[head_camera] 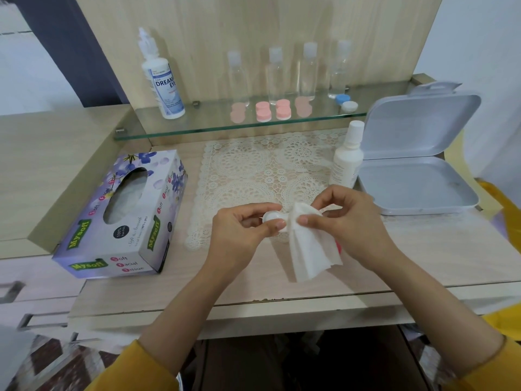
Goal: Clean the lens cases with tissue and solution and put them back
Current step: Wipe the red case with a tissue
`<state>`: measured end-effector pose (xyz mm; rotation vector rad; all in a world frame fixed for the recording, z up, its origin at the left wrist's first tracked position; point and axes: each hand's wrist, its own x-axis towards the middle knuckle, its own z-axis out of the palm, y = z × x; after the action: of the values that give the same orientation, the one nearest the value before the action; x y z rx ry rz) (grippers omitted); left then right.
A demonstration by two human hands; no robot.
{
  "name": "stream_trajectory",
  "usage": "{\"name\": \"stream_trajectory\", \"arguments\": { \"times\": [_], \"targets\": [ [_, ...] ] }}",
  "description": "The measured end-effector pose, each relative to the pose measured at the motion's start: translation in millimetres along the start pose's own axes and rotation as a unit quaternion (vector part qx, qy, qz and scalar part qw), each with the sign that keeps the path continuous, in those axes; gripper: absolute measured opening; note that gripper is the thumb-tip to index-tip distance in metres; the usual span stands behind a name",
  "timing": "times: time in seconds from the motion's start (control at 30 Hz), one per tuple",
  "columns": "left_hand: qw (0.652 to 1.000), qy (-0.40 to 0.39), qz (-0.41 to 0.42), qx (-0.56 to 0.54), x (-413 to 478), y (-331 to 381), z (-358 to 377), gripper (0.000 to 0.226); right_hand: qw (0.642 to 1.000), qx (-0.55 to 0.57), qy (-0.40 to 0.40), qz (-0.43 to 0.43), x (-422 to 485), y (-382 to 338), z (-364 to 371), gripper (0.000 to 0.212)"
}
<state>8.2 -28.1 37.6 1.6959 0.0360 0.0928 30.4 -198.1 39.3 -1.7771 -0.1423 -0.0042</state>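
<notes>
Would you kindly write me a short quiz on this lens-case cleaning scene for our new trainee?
1. True or false: the right hand pinches the tissue while the left hand holds a white lens case.
2. Where is the tissue box? A, on the floor; B, on the table, left of the lace mat; C, on a chair.
3. Fill in: the lid of the grey box stands ___.
Key: 1 true; 2 B; 3 open.
</notes>
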Motion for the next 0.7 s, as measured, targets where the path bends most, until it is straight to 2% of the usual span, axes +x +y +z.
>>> {"name": "stream_trajectory", "arguments": {
  "times": [0.1, 0.17, 0.27, 0.33, 0.5, 0.7],
  "targets": [
    [1.0, -0.003, 0.005, 0.0, -0.1, 0.3, -0.7, 0.024, 1.0, 0.018, -0.023, 0.003, -0.5, -2.5, 1.4, 0.025],
    [1.0, -0.004, 0.008, 0.003, -0.3, 0.6, -0.6, 0.024, 0.999, 0.016, -0.032, -0.002, -1.3, -2.5, 4.1, 0.019],
    [1.0, -0.005, 0.01, 0.004, -0.2, 1.1, 1.2, 0.024, 1.0, 0.021, -0.007, -0.006, -0.6, -0.2, 7.6, 0.012],
    [1.0, -0.004, 0.003, 0.0, 0.2, 1.4, 1.7, 0.024, 1.0, 0.024, 0.003, -0.003, -0.4, 1.1, 6.7, 0.013],
    [1.0, -0.003, -0.01, 0.0, 1.7, 0.4, 0.1, 0.025, 0.997, 0.067, -0.039, 0.001, -3.6, 2.8, 2.3, 0.021],
    [1.0, -0.013, -0.002, 0.017, 2.7, 1.7, 3.2, 0.024, 1.0, 0.026, 0.007, -0.006, -2.5, 4.8, 5.5, 0.017]
  ]
}}
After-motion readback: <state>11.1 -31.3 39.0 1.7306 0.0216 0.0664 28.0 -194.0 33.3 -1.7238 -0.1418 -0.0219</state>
